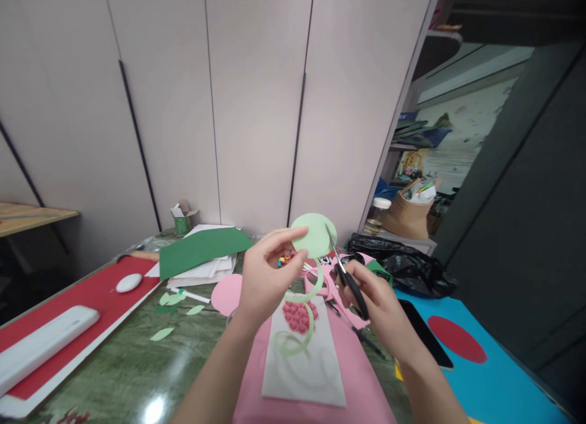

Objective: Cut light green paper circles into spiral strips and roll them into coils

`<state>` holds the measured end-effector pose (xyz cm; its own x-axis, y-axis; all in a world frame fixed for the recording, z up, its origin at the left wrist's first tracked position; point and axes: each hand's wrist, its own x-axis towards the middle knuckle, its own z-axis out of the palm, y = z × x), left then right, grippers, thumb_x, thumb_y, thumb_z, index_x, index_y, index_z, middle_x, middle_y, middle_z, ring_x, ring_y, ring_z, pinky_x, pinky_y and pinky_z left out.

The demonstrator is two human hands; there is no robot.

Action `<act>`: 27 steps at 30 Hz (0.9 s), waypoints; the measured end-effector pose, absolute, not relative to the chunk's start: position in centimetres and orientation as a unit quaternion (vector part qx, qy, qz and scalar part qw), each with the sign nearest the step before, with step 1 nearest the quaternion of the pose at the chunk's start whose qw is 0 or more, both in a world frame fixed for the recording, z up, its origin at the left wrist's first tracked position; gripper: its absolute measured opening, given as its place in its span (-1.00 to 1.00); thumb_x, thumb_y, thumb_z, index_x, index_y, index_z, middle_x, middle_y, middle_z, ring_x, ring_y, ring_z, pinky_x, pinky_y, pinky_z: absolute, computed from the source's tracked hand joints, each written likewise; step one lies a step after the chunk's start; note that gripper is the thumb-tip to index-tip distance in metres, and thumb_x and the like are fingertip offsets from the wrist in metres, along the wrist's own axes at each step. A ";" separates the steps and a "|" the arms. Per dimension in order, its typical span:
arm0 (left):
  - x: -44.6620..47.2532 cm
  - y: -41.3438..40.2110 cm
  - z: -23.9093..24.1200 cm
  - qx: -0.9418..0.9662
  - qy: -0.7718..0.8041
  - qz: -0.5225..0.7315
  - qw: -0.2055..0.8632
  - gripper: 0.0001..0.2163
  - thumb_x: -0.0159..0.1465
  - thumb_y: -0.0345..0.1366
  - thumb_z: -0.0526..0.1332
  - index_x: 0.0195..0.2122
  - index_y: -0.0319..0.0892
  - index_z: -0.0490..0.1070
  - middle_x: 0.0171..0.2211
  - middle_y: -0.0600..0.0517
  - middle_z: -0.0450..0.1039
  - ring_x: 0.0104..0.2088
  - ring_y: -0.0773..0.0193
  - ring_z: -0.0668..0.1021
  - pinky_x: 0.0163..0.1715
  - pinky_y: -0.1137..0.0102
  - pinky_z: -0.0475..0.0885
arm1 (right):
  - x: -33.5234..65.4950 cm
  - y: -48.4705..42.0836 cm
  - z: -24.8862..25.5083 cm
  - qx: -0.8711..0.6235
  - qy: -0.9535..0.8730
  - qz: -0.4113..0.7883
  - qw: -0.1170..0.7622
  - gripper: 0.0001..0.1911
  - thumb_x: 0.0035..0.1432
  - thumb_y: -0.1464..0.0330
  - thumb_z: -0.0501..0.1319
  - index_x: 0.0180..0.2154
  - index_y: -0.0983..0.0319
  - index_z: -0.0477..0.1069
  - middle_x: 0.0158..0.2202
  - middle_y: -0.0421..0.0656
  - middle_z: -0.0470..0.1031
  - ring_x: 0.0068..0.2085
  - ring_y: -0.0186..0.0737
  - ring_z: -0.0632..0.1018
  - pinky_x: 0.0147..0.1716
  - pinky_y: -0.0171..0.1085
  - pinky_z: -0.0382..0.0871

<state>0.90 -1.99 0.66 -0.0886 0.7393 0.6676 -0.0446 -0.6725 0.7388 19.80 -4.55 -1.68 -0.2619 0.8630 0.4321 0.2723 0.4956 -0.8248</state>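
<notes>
My left hand (274, 271) pinches a light green paper disc (312, 236) between thumb and fingers, held up above the table. In my right hand (373, 299) are black-handled scissors (351, 287), their blades at the disc's right edge. From the disc a thin curled strip of green paper (293, 344) dangles in a spiral. Below it lies a white paper sheet (304, 384) bearing a cluster of pink rolled paper roses (300, 316). That sheet rests on a larger pink sheet (249, 399).
To the left are a pink circle (226, 294), green paper leaves (162, 334), a dark green sheet (201, 250) and a white device (50, 344) on red board. At right lie a dark tablet (423, 332), a red oval (458, 338), blue paper (508, 375) and a black bag (407, 268).
</notes>
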 end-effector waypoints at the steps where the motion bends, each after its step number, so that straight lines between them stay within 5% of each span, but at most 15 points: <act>1: 0.9 -2.0 0.7 0.609 0.284 0.682 0.287 -0.75 0.10 -0.46 0.29 -0.18 -0.16 0.57 -0.27 -0.02 0.50 -0.45 0.43 0.45 -0.43 0.54 0.45 | 19.8 -4.5 -1.7 -0.390 -0.728 0.317 0.466 -0.68 0.30 0.12 0.04 -0.41 0.19 0.20 -0.54 -0.32 0.16 -0.52 -0.36 0.21 -0.52 -0.33 0.08; 13: 0.4 -2.0 0.5 0.601 0.284 0.698 0.265 -0.84 0.13 -0.43 0.30 -0.28 -0.12 0.61 -0.25 0.00 0.57 -0.29 0.36 0.55 -0.31 0.56 0.47 | 20.0 -4.4 -1.8 -0.378 -0.732 0.331 0.461 -0.71 0.29 0.15 0.06 -0.40 0.19 0.19 -0.56 -0.34 0.17 -0.52 -0.37 0.20 -0.51 -0.33 0.05; 27: 1.1 -1.5 0.2 0.581 0.270 0.717 0.274 -0.77 0.11 -0.39 0.32 -0.17 -0.15 0.56 -0.25 0.00 0.48 -0.43 0.42 0.45 -0.38 0.49 0.46 | 19.8 -4.5 -1.7 -0.388 -0.730 0.333 0.453 -0.76 0.30 0.24 0.06 -0.41 0.19 0.20 -0.57 -0.33 0.21 -0.53 -0.37 0.22 -0.50 -0.34 0.07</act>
